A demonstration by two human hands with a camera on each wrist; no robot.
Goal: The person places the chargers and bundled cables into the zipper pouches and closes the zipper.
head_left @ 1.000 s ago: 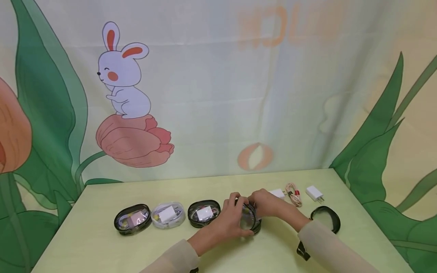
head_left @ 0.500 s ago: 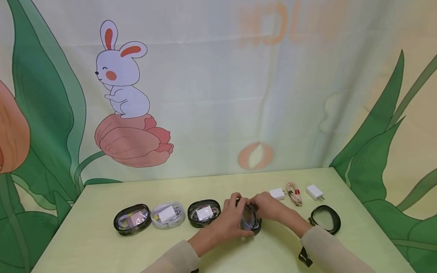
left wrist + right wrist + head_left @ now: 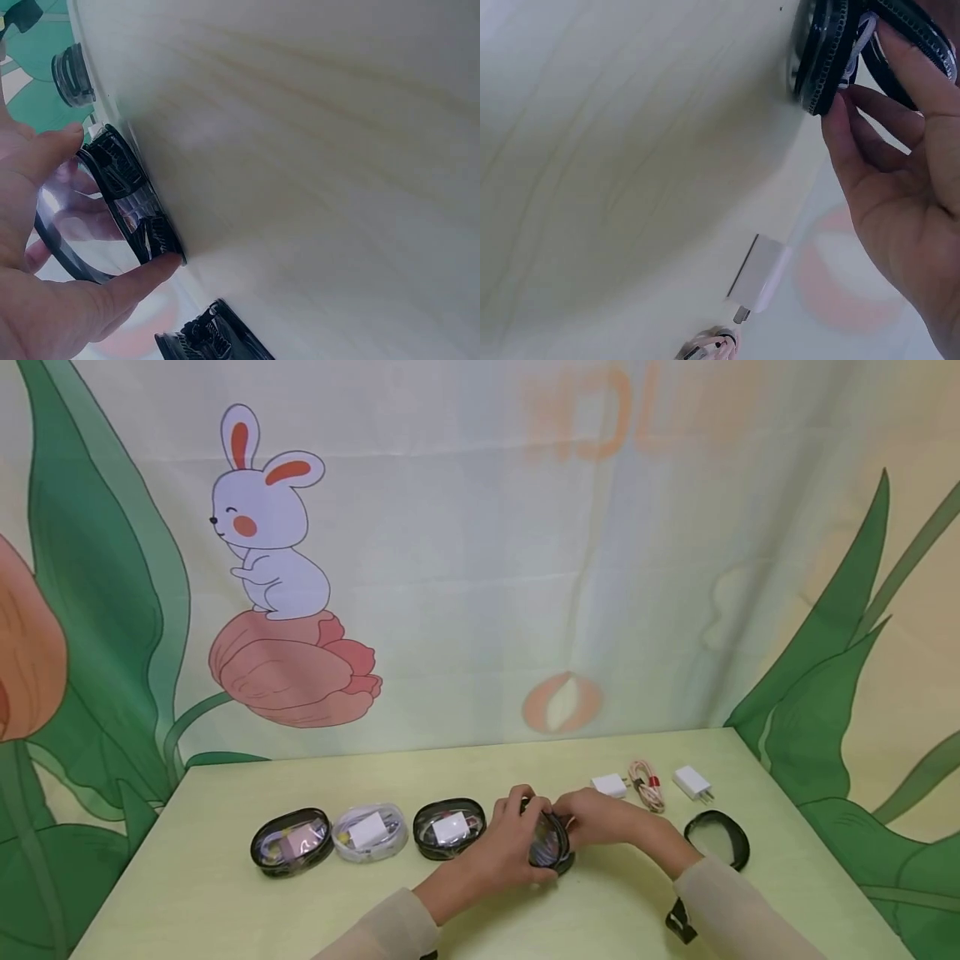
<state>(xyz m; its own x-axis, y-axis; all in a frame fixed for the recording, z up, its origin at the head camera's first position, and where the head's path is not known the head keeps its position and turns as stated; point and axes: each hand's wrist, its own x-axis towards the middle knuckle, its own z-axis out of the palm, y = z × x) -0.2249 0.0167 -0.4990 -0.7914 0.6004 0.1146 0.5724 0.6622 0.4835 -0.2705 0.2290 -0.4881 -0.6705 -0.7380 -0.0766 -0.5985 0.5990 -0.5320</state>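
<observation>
My left hand (image 3: 495, 852) holds a small clear case with black zippered rims (image 3: 546, 842), standing slightly tilted on the table. In the left wrist view its thumb and fingers span the case (image 3: 124, 169), one finger reaching along the lower rim. On the other side, my right hand (image 3: 600, 817) grips the zippered edge. The right wrist view shows the case's two black rims (image 3: 829, 56) parted there, with a pale grey cable (image 3: 861, 46) in the gap beside the thumb. What else the case contains is mostly hidden by the hands.
Leftward stand a black-rimmed case (image 3: 291, 842), a white-rimmed case (image 3: 370, 832) and another black one (image 3: 450, 828), all filled. Behind the right hand lie a white charger (image 3: 609, 786), a pink cable (image 3: 647, 787) and a second charger (image 3: 693, 783). Another black-rimmed case (image 3: 738, 843) sits right.
My right hand and forearm have shifted slightly to the right along the case's edge. The left hand keeps its hold in nearly the same place.
</observation>
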